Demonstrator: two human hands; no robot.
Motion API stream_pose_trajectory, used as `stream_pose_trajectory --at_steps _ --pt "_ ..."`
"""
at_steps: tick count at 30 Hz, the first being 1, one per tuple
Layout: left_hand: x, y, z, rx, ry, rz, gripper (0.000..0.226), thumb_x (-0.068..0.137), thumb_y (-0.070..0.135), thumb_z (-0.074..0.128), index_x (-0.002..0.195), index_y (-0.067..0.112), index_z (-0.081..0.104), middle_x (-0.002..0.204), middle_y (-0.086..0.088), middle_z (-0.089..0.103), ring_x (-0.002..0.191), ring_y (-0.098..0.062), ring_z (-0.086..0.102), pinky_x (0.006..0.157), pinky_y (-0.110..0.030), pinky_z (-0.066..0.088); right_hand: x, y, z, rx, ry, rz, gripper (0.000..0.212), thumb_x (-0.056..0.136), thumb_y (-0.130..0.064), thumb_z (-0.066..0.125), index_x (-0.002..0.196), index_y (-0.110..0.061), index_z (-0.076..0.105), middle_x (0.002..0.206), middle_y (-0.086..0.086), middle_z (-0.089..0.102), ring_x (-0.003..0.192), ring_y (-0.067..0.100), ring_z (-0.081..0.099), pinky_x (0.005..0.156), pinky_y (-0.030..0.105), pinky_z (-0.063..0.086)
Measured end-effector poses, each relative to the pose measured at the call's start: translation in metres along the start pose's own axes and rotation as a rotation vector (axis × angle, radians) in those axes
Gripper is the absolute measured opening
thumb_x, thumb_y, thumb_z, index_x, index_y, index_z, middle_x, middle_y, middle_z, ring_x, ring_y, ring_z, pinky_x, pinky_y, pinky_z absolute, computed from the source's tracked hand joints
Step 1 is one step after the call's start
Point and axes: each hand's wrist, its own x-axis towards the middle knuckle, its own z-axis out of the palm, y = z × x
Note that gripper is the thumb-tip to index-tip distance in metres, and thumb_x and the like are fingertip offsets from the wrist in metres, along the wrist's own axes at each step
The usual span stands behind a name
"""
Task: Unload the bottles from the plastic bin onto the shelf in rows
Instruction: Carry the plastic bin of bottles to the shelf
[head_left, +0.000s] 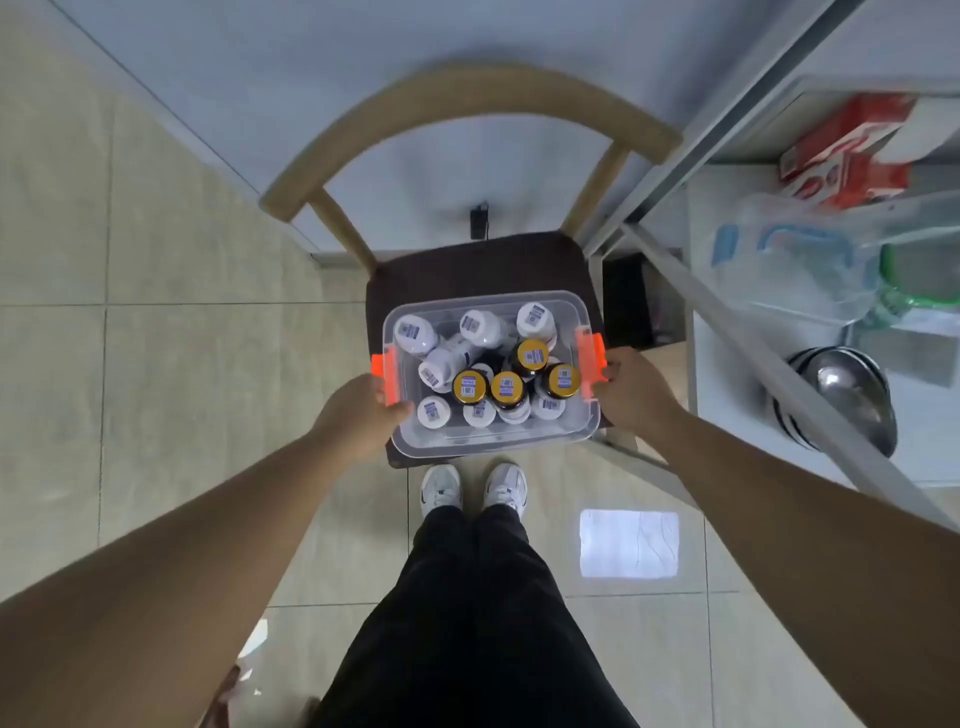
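A clear plastic bin (493, 441) with orange side latches rests on the dark seat of a wooden chair (470, 270). Inside stand several white-capped bottles (415, 332) and several dark bottles with yellow caps (508, 388); one white bottle (447, 361) lies tilted. My left hand (358, 415) grips the bin's left side at the orange latch (385, 379). My right hand (631, 395) grips the right side by the other orange latch (591, 366). The metal shelf (727, 291) stands to the right.
The shelf holds a red box (852, 150), clear plastic containers (795, 270) and stacked steel bowls (841, 400). The chair's curved backrest (467, 98) is against a pale wall. My legs and white shoes (472, 491) stand on the tiled floor just before the chair.
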Motion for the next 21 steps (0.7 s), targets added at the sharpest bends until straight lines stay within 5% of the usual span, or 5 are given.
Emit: stream_pose_trajectory --at_steps 5,8,13,16,21 --pt "0.016 0.004 0.005 -0.019 0.083 -0.013 0.024 0.093 0.023 0.056 0.08 0.008 0.068 0.07 -0.004 0.067 0.064 -0.028 0.061 0.053 -0.029 0.04 0.021 -0.004 0.005 -0.023 0.041 -0.066 0.02 0.09 -0.019 0.055 0.102 -0.013 0.071 0.09 0.004 0.066 0.081 0.025 0.06 0.067 0.03 0.045" --pt "0.016 0.001 0.007 -0.033 0.131 -0.034 0.025 0.094 0.021 0.055 0.079 0.006 0.067 0.068 -0.006 0.065 0.062 -0.027 0.058 0.051 -0.029 0.038 0.019 -0.001 0.008 -0.007 0.053 -0.066 0.018 0.091 -0.024 0.057 0.084 -0.017 0.072 0.077 0.003 0.068 0.073 0.025 0.062 0.061 0.028 0.045" --pt "0.003 0.008 -0.003 -0.108 0.161 -0.043 0.024 0.093 0.023 0.059 0.076 0.01 0.071 0.068 -0.008 0.068 0.057 -0.025 0.056 0.052 -0.028 0.038 0.002 -0.003 -0.003 0.166 0.055 0.026 0.019 0.087 -0.016 0.06 0.08 -0.007 0.074 0.081 0.017 0.071 0.077 0.036 0.066 0.074 0.046 0.057" --pt "-0.019 0.013 -0.02 -0.154 0.136 -0.038 0.025 0.092 0.026 0.061 0.071 0.019 0.072 0.067 -0.004 0.072 0.051 -0.016 0.055 0.051 -0.026 0.039 -0.025 -0.005 -0.015 0.257 0.043 0.04 0.017 0.083 -0.013 0.061 0.075 -0.005 0.074 0.081 0.025 0.07 0.065 0.028 0.06 0.063 0.035 0.05" --pt "-0.067 0.022 -0.059 -0.192 0.124 0.013 0.018 0.091 0.028 0.066 0.076 0.026 0.075 0.059 0.008 0.071 0.055 -0.018 0.061 0.058 -0.031 0.047 -0.081 -0.004 -0.042 0.471 -0.039 0.038 0.012 0.09 -0.013 0.064 0.088 -0.017 0.076 0.088 0.016 0.073 0.075 0.03 0.068 0.072 0.043 0.06"
